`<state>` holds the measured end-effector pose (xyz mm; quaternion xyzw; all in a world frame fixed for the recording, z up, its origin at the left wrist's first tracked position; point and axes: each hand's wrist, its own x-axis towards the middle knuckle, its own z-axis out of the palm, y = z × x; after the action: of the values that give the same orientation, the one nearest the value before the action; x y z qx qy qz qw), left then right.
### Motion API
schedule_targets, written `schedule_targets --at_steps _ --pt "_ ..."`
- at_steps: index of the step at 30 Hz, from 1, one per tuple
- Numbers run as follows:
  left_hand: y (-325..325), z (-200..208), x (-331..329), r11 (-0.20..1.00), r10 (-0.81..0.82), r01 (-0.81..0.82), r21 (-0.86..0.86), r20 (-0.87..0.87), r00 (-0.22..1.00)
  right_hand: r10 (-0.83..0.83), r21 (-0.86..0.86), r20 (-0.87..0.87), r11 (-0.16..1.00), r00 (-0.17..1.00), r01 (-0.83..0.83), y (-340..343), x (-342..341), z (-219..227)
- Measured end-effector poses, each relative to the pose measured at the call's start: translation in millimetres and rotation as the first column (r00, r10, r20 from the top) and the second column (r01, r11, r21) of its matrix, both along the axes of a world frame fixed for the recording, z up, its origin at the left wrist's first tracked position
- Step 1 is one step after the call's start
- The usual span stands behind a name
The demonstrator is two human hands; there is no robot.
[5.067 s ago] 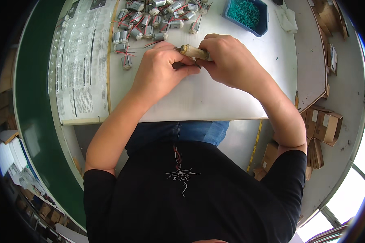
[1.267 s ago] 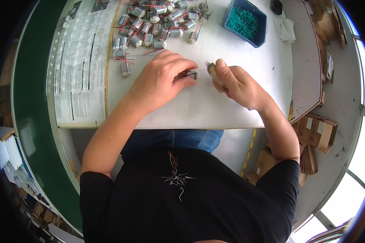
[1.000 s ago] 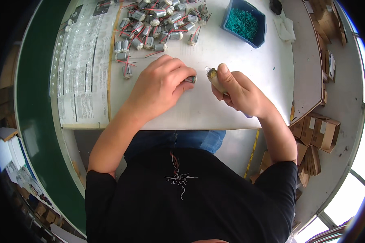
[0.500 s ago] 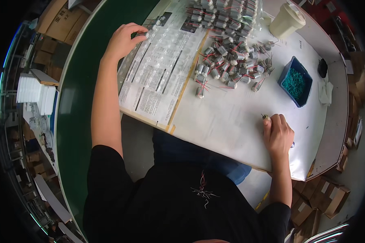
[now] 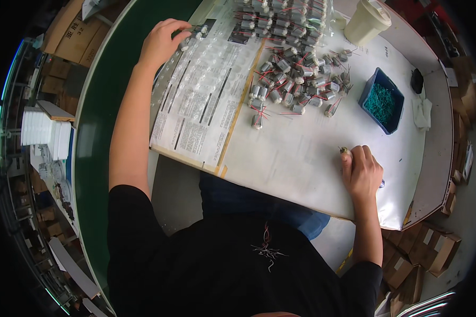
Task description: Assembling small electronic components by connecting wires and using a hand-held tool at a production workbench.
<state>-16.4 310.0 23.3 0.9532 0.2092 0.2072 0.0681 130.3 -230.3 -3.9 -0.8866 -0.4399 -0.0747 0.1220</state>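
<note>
Head view: the left hand [image 5: 161,42] is stretched to the far left part of the surface [image 5: 291,164], over a clear plastic tray [image 5: 195,74] on a printed sheet [image 5: 188,134] along the left edge. Its thumb and forefinger come close together beside a small grey motor [image 5: 200,30] — I can't tell whether those fingers pinch it or merely touch. A second motor [image 5: 183,46] sits just below the thumb, at the tray's left side.

Toward the near right corner, the right hand [image 5: 362,171] rests with its fingers wrapped around a tool [image 5: 346,151], one end poking out beside the thumb.

Between the hands, toward the far edge, I see a loose heap of motors [image 5: 296,82] with red wires, and behind it more motors in rows [image 5: 285,24]. A blue tub [image 5: 380,79] of green thin pieces [image 5: 381,104] stands near the right edge — just beside a white cloth [image 5: 422,113]. Beyond it, at the far right, is a pale bin [image 5: 367,24].
</note>
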Motion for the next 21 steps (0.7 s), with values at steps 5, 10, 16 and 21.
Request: schedule_targets --at_steps 5,10,16,21 --pt "8.6 -10.1 -17.9 0.947 0.079 -0.052 -0.317 0.074 0.994 0.023 0.015 0.022 1.0 0.999 -0.024 -0.7 0.4 -1.0" --pt "3.5 0.5 -33.1 0.954 -0.204 0.181 -0.24 -0.076 0.976 0.006 0.015 -0.003 1.0 1.0 -0.006 -1.0 0.9 -0.4" --pt "7.6 11.1 -22.2 0.924 -0.138 0.125 -0.36 -0.011 0.99 0.004 0.011 0.01 1.0 1.0 -0.004 -0.9 0.1 -0.9" --pt "11.4 10.5 -5.4 0.923 -0.145 0.1 -0.373 -0.095 0.985 0.002 0.026 -0.001 1.0 1.0 -0.002 -0.4 -0.3 -0.5"
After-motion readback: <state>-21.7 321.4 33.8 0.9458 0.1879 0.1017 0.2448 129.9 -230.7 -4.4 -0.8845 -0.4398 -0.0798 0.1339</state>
